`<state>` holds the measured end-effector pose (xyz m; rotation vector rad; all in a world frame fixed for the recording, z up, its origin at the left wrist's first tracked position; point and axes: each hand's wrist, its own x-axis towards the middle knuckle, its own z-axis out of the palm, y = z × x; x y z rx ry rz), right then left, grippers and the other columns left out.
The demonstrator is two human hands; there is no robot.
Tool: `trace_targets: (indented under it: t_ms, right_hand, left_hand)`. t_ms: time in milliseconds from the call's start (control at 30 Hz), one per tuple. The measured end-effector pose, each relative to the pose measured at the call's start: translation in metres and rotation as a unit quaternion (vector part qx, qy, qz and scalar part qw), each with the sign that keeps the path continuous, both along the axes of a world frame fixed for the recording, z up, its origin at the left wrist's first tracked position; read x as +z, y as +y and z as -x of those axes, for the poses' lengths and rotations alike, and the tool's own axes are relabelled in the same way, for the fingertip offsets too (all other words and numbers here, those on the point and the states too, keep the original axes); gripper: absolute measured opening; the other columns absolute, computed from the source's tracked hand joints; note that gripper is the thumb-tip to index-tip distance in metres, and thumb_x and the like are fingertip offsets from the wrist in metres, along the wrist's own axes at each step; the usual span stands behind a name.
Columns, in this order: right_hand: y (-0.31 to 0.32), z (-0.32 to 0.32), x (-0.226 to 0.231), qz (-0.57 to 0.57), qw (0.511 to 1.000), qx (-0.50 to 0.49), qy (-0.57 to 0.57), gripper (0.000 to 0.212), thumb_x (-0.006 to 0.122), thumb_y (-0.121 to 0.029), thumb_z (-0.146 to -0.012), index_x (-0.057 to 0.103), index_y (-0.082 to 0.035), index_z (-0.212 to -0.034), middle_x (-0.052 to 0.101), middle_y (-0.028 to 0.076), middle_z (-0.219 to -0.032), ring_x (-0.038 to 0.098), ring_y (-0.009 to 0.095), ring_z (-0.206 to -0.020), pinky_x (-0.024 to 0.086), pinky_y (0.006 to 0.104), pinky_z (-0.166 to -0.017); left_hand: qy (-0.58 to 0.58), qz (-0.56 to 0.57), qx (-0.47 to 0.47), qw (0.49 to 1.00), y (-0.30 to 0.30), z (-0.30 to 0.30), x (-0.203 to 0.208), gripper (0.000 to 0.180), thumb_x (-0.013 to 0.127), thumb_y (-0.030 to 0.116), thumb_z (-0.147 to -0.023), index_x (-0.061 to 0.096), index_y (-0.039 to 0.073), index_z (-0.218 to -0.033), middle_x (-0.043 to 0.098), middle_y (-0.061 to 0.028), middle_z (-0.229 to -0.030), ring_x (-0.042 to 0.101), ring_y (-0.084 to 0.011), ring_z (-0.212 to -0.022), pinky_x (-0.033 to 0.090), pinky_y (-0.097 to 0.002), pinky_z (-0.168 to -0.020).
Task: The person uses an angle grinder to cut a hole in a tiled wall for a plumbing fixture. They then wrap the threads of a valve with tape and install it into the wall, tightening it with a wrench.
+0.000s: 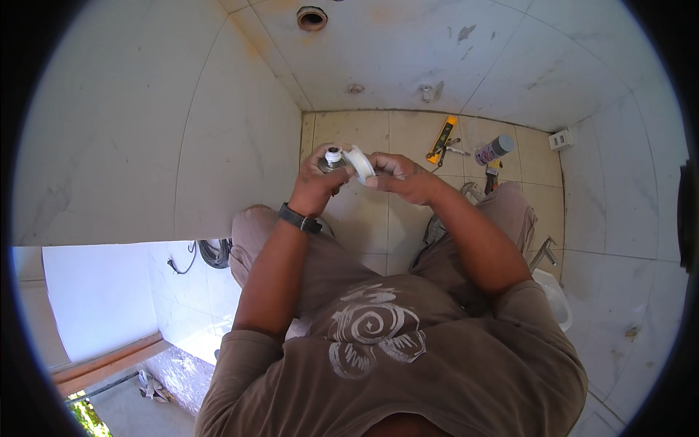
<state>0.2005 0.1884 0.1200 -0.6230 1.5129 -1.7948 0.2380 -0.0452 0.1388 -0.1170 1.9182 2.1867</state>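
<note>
Above the floor between my knees, my left hand grips a metal pipe fitting. Its threaded end points up and has white tape wound around it. My right hand pinches a roll of white thread seal tape by its right side. The roll stands on edge close beside the fitting, near my left thumb. Fingers hide the lower part of the fitting, and whether the tape runs unbroken between roll and thread is too small to tell.
A yellow tool or case, metal wrench-like tools, a grey-capped spray can and a brush lie right of my hands. The far wall has a round pipe opening and a pipe stub. A cable coil lies left.
</note>
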Motion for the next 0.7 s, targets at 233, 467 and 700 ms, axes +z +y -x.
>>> trace_targets:
  t_ms: [233, 467, 700]
  right_hand:
    - [-0.007, -0.011, 0.013, -0.128, 0.974, -0.028, 0.186, 0.053, 0.077, -0.032, -0.095, 0.059, -0.001, -0.133, 0.057, 0.011, -0.141, 0.059, 0.022, -0.126, 0.047, 0.0368, -0.106]
    - [-0.008, -0.015, 0.02, -0.045, 0.971, -0.145, 0.182, 0.055, 0.077, -0.024, -0.092, 0.056, -0.001, -0.137, 0.059, 0.014, -0.138, 0.061, 0.026, -0.124, 0.049, 0.0399, -0.103]
    - [0.004, -0.01, 0.029, -0.164, 0.882, -0.095, 0.432, 0.038, 0.075, -0.011, -0.086, 0.067, -0.005, -0.123, 0.065, 0.014, -0.132, 0.063, 0.035, -0.116, 0.048, 0.0444, -0.103]
  left_hand:
    - [0.125, 0.133, 0.084, 0.979, 0.007, 0.001, -0.01, 0.023, 0.077, 0.011, -0.083, 0.066, 0.003, -0.102, 0.066, -0.0015, -0.089, 0.061, -0.0099, -0.081, 0.051, -0.028, -0.074]
    - [0.167, 0.203, 0.051, 0.963, 0.003, 0.001, -0.011, 0.024, 0.077, 0.006, -0.08, 0.064, 0.004, -0.1, 0.066, -0.0028, -0.089, 0.06, -0.0113, -0.082, 0.051, -0.0291, -0.075]
    - [0.194, 0.246, 0.007, 0.95, 0.009, -0.002, -0.006, 0.023, 0.077, 0.001, -0.079, 0.064, 0.004, -0.098, 0.065, -0.0001, -0.085, 0.058, -0.0083, -0.077, 0.051, -0.027, -0.071]
